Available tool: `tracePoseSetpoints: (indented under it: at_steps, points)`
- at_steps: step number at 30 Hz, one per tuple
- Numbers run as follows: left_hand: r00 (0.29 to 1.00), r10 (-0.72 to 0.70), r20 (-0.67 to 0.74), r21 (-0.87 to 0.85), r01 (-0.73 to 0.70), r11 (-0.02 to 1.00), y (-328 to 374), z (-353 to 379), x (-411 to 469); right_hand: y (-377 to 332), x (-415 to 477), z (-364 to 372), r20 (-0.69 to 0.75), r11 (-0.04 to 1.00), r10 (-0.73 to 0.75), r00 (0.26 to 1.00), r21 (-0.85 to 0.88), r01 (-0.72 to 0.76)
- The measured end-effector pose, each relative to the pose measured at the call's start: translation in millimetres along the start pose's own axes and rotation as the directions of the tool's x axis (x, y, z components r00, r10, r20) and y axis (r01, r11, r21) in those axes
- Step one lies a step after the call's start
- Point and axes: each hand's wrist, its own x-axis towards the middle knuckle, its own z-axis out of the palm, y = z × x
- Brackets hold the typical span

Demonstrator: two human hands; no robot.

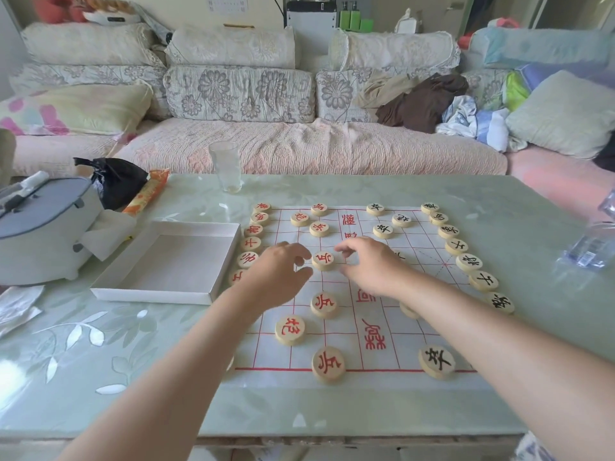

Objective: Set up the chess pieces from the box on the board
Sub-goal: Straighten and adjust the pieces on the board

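Observation:
A white cloth board point(382, 331) with red grid lines lies on the table. Round wooden pieces stand on it, red-lettered ones along its left side and black-lettered ones along its right. Between my two hands sits a red-lettered piece point(323, 260) on the board. My left hand point(278, 277) hovers just left of it with fingers loosely curled, holding nothing. On the other side, my right hand point(371, 266) has its fingertips close above the piece and is also empty. The white box point(166, 261) sits empty to the left of the board.
A clear glass point(227, 166) stands at the table's far edge. A grey appliance point(40, 224), a black bag point(116, 181) and an orange packet point(146, 191) crowd the left side. A plastic bottle point(589, 247) lies at the right. A sofa runs behind.

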Motion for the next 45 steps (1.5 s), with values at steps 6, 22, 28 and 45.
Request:
tracePoseSetpoints:
  at_steps: [6, 22, 28, 45]
  points:
    - [0.996, -0.058, 0.068, 0.013, 0.057, 0.998, -6, 24, 32, 7, 35, 13, 0.119, 0.990, -0.063, 0.991, -0.118, 0.077]
    - [0.997, -0.014, 0.073, -0.042, 0.018, 0.999, -19, 33, 47, 8, 47, 20, 0.084, 0.984, -0.120, 0.989, -0.122, 0.130]
    - [1.000, -0.022, -0.002, 0.026, 0.022, 0.999, -22, 33, 47, 5, 50, 24, 0.110, 0.990, -0.101, 0.989, -0.091, 0.111]
    - [1.000, -0.006, 0.008, 0.012, 0.005, 1.000, -21, 41, 51, 4, 46, 24, 0.084, 0.993, 0.015, 0.996, -0.117, -0.006]
